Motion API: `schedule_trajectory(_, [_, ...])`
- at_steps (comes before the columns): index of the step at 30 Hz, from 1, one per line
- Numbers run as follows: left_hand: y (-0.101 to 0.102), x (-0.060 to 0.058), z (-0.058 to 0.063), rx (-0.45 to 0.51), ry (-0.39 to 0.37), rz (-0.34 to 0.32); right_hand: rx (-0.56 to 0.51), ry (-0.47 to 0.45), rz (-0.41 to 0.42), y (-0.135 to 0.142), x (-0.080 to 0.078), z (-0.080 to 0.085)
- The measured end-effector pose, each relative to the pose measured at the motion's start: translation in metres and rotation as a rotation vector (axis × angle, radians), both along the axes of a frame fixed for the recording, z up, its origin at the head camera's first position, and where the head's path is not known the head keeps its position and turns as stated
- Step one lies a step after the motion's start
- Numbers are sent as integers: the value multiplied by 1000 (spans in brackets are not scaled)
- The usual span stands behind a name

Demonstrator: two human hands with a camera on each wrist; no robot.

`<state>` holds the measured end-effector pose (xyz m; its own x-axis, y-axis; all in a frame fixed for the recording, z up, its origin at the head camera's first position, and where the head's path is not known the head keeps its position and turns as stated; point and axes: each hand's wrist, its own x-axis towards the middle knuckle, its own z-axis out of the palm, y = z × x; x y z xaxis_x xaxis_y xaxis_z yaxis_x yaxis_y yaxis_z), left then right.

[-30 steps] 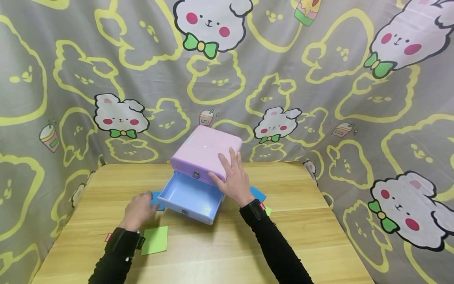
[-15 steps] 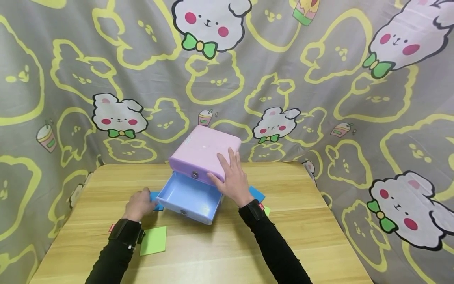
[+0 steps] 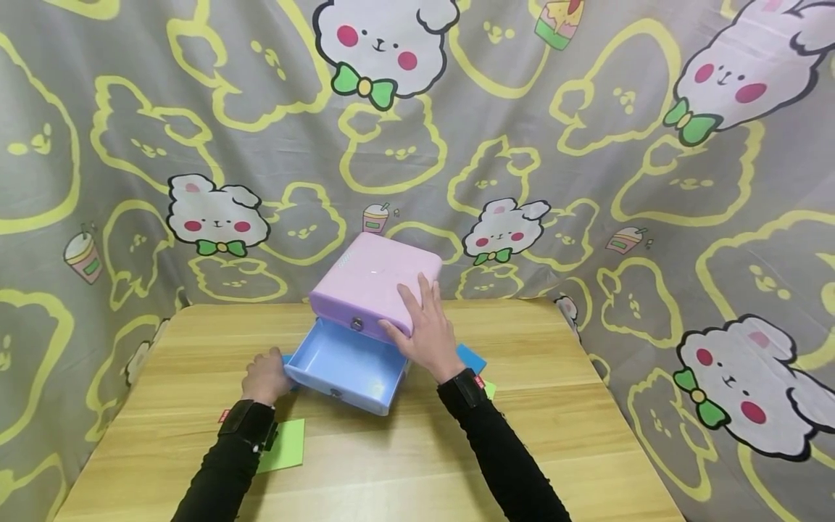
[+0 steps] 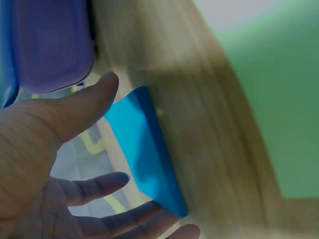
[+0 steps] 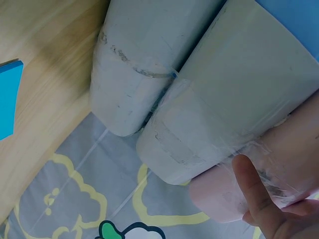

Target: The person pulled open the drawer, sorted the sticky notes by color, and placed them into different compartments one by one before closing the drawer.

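Pink on top, the drawer unit (image 3: 375, 279) stands at an angle on your bench (image 3: 554, 449); its blue drawer (image 3: 352, 362) juts out toward you from below the pink tier. Metal knob (image 3: 356, 324) on the pink front.

Your left grip (image 3: 266, 377): just left of the unit, near the drawer's front left corner. Wrist view shows thumb and fingers apart about a blue pad (image 4: 142, 149), which lies at the unit's left side. Whether the fingertips touch it, you cannot tell from these views.

Your right grip (image 3: 427, 330): on the unit's top at its right front corner, fingers spread, thumb toward the front edge. Pale, scuffed tiers (image 5: 219, 99) and clear tape (image 5: 269, 169) show on the unit's side near one fingertip.

Green square (image 3: 287, 444) ahead and left of the unit, on your side, partly covered by your left wristband (image 3: 248, 424). Second blue pad (image 3: 471, 359) right of the unit; green scrap (image 3: 490, 390) beside it, mostly hidden by your right wrist. Patterned curtain (image 3: 398, 156) behind the unit.
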<state>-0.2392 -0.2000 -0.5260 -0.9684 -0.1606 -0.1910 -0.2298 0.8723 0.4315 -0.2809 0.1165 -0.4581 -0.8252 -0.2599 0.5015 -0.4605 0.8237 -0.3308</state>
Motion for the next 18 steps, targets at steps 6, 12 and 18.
schedule_trajectory(6, [0, 3, -3, 13, 27, 48, -1, 6, 6, 0, 1, -1])
schedule_trajectory(12, [-4, 3, -5, -20, 82, 40, -6, 3, 4, 1, 1, -2])
schedule_trajectory(18, [-7, 2, -7, 48, 57, 75, -4, 9, 13, 1, 0, -1])
